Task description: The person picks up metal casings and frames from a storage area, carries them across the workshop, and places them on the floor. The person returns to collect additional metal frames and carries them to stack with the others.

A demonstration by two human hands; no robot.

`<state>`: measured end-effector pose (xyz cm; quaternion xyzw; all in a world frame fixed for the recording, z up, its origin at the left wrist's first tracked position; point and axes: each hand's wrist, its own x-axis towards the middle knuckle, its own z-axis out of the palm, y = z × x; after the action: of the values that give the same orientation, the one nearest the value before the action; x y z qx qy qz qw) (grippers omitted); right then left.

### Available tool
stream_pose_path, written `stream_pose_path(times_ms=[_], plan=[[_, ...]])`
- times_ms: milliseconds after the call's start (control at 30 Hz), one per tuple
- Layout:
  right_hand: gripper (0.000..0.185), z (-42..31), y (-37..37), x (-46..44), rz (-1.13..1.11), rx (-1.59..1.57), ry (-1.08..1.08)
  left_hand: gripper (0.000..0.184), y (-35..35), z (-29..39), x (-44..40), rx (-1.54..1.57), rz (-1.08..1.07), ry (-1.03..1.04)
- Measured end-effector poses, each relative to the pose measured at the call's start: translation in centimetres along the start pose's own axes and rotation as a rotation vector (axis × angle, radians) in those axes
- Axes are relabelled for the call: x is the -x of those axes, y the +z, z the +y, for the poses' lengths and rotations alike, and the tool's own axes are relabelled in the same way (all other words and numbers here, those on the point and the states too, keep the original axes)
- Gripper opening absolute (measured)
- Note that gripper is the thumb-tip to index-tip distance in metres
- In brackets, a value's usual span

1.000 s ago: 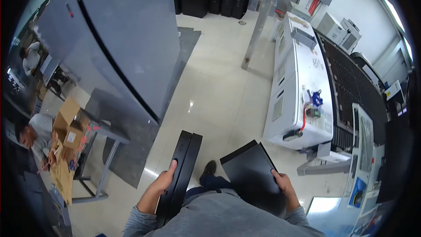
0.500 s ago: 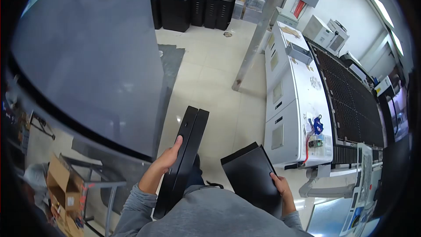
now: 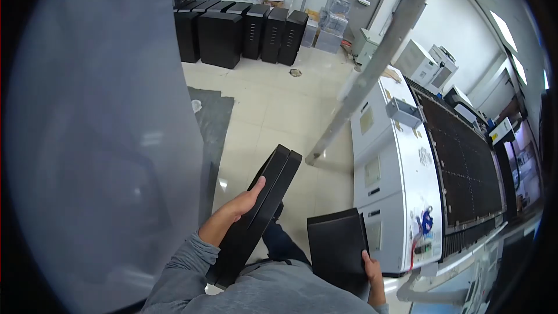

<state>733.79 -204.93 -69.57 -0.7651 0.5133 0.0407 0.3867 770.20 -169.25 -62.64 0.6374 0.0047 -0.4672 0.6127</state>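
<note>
My left hand (image 3: 245, 202) is closed on a pair of black flat panels (image 3: 268, 209) pressed together lengthwise, with a narrow seam between them. The thumb lies across their near face, and the other fingers are hidden behind. The pair leans against my body, its upper end pointing forward. On the other side, my right hand (image 3: 372, 268) grips the right edge of another black panel (image 3: 338, 249) with a folded rim along its top. That panel hangs low beside my right leg, its lower end hidden by my shirt.
Several black cabinets (image 3: 220, 38) line the back wall beside wrapped clear boxes (image 3: 331, 23). A slanting metal post (image 3: 363, 84) stands ahead. White machine cabinets (image 3: 378, 174) with a dark slatted bed (image 3: 465, 163) run along the right. A large grey panel (image 3: 104, 139) fills the left.
Walking forward, I have come closer to the post and the black cabinets. The panels in my left hand have shifted right in view. Both hands keep their hold.
</note>
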Motion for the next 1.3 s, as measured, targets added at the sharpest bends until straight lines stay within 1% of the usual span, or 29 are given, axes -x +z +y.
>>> stream_pose_path(times_ms=[67, 100, 133, 167, 200, 233, 267, 300, 367, 433, 533, 633, 733, 833, 933, 967, 1033, 1133, 1167, 1267, 1300], plan=[[0.075, -1.0, 3.2, -4.6, 0.163, 0.032, -0.211, 0.086, -2.3, 2.7, -5.7, 0.040, -0.029, -0.066], [0.075, -4.6, 3.9, -6.2, 0.158, -0.022, -0.162, 0.085, -3.4, 3.5, -9.1, -0.021, 0.002, -0.028], [0.076, -9.0, 3.9, -5.3, 0.144, -0.081, -0.104, 0.086, -3.9, 5.7, -10.8, -0.074, 0.015, -0.021], [0.077, -12.5, 4.3, -5.3, 0.131, -0.142, -0.033, 0.087, -4.8, 7.5, -13.4, -0.118, 0.040, -0.051], [0.077, -14.4, 4.4, -6.6, 0.071, -0.168, 0.066, 0.088, -5.1, 9.7, -15.0, -0.154, 0.052, -0.092], [0.077, -15.9, 4.1, -7.7, 0.016, -0.177, 0.170, 0.088, -6.0, 12.1, -16.6, -0.143, -0.008, -0.120], [0.078, -17.6, 3.6, -9.2, -0.029, -0.181, 0.260, 0.088, -6.7, 14.8, -18.3, -0.150, -0.048, -0.103], [0.078, -18.8, 4.0, -10.5, -0.011, -0.125, 0.186, 0.087, -7.5, 17.3, -20.0, -0.148, -0.082, -0.080], [0.078, -22.1, 4.3, -12.0, -0.027, -0.099, 0.171, 0.087, -9.0, 20.4, -22.7, -0.139, -0.116, -0.072], [0.079, -26.0, 5.0, -12.9, -0.049, -0.108, 0.185, 0.086, -10.7, 23.6, -26.7, -0.152, -0.132, -0.068], [0.079, -31.7, 6.5, -14.3, -0.078, -0.121, 0.209, 0.086, -13.1, 30.1, -29.2, -0.208, -0.132, -0.066], [0.080, -37.8, 8.3, -15.6, -0.096, -0.141, 0.237, 0.082, -16.6, 34.8, -32.9, -0.275, -0.183, 0.004], [0.081, -43.7, 11.0, -16.5, -0.088, -0.180, 0.254, 0.083, -20.3, 38.7, -37.6, -0.284, -0.258, 0.021], [0.083, -43.6, 14.7, -20.4, 0.117, -0.043, 0.083, 0.084, -22.9, 43.4, -40.2, -0.281, -0.291, 0.083], [0.081, -49.4, 16.3, -20.6, 0.079, -0.133, 0.310, 0.087, -25.2, 44.7, -47.2, -0.403, -0.206, 0.110], [0.080, -51.1, 16.7, -20.9, 0.073, -0.195, 0.362, 0.091, -25.7, 45.7, -48.3, -0.346, -0.266, 0.122], [0.080, -53.8, 18.2, -21.4, 0.069, -0.341, 0.469, 0.093, -27.1, 48.1, -50.2, -0.418, -0.242, 0.112], [0.079, -54.0, 20.9, -24.0, 0.222, -0.341, 0.187, 0.094, -29.2, 50.1, -54.3, -0.477, -0.212, 0.138], [0.080, -53.9, 21.9, -25.3, 0.266, -0.328, 0.092, 0.094, -30.2, 51.2, -55.2, -0.493, -0.216, 0.111], [0.081, -54.7, 23.8, -29.3, 0.154, -0.340, 0.341, 0.092, -33.9, 53.8, -58.8, -0.503, -0.189, 0.019], [0.082, -57.0, 24.2, -30.2, 0.155, -0.211, 0.389, 0.092, -34.9, 55.0, -59.5, -0.510, -0.209, -0.001]])
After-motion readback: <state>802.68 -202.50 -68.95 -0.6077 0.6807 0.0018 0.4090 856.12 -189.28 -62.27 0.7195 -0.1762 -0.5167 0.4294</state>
